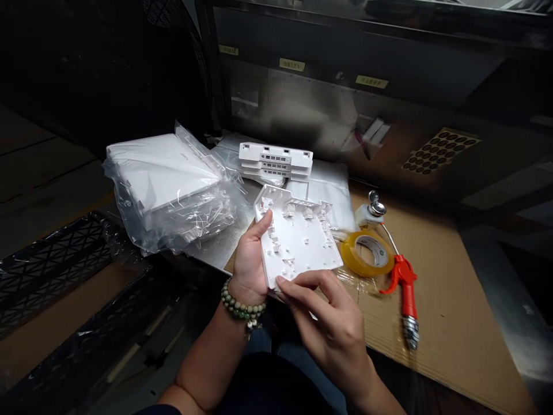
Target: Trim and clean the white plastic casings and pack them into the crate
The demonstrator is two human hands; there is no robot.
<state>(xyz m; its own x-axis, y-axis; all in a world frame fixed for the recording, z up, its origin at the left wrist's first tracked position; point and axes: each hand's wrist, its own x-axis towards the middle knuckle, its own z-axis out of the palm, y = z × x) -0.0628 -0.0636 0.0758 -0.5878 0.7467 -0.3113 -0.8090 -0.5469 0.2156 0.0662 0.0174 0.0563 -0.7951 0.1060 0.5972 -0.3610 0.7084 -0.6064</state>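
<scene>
A white plastic housing [298, 239], its inner side with clips and posts facing up, is held in front of me, tilted. My left hand [252, 253] grips its left edge, thumb on top and the other fingers hidden beneath. At the near edge, my right hand [330, 314] pinches the housing's lower left corner between thumb and fingers; whether a small piece is also in that pinch, I cannot tell. Just beyond the held housing stands a stack of similar white housings [275, 162] with slots along their edges.
Plastic-wrapped white panels [164, 173] are piled at left. Clear bags [332, 184] lie behind. At right on the cardboard [453, 300] are a yellow tape roll [351, 258], a pump bottle [370, 216] and a red air gun [406, 288]. Black crates [56, 253] stand lower left.
</scene>
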